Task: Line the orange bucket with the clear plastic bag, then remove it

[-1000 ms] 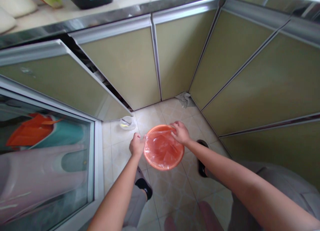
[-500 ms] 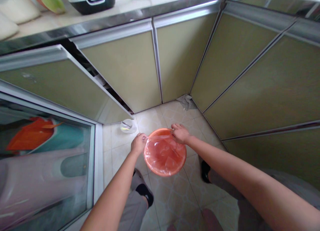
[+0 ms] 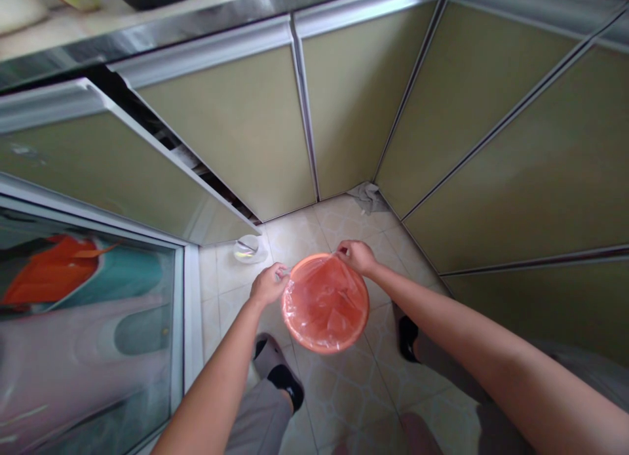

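Observation:
An orange round basin (image 3: pixel 325 348) is in the lower middle of the head view, between my feet. Clear plastic film (image 3: pixel 322 304) stretches across it and clings along the near rim. At the upper left of the rim, my left hand (image 3: pixel 269 283) is closed on the film's edge. My right hand (image 3: pixel 357 256) pinches the far edge of the film, slightly above the rim on the right. Between the two hands the film is pulled into a taut fold. What lies under the film cannot be made out.
A clear round container (image 3: pixel 249 248) stands on the tiled floor near a cabinet door (image 3: pixel 113 166) that hangs ajar. A grey cloth (image 3: pixel 367 198) lies in the cabinet corner. Glass-panelled door (image 3: pixel 88 350) at left; slippered foot (image 3: pixel 278 370) beside the basin.
My right hand has shifted slightly and now pinches the film's edge, drawing it up at the far rim. My left hand has moved a little outward. The view has tilted downward.

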### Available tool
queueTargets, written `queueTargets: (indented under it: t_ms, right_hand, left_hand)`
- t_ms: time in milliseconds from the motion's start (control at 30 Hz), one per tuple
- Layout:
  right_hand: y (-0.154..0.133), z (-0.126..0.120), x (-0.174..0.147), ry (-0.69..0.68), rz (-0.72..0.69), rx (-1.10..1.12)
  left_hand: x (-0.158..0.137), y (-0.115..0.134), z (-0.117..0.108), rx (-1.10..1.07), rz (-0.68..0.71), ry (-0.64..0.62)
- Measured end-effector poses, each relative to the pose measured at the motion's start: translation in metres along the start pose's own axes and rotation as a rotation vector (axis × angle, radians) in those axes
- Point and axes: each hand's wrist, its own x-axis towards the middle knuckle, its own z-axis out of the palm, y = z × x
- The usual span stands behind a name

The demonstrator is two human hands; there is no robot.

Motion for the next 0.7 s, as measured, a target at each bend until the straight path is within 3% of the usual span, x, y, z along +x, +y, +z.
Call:
queueTargets:
  t_ms: [167, 400, 567, 700]
  right_hand:
    - [0.000, 0.001, 0.003, -0.006, 0.048, 0.022]
    - [-0.005, 0.004, 0.009, -0.036, 0.055, -0.038]
    - [-0.003, 0.010, 0.021, -0.053, 0.061, -0.067]
    - [0.002, 0.020, 0.031, -0.129, 0.180, 0.037]
  left_hand:
    - [0.002, -0.026, -0.001, -0.191, 0.002, -0.098]
    - [0.032, -0.035, 0.016, -0.422, -0.081, 0.132]
    - [0.038, -0.037, 0.038, -0.349, -0.132, 0.147]
    - [0.019, -0.041, 0.047, -0.236, -0.143, 0.096]
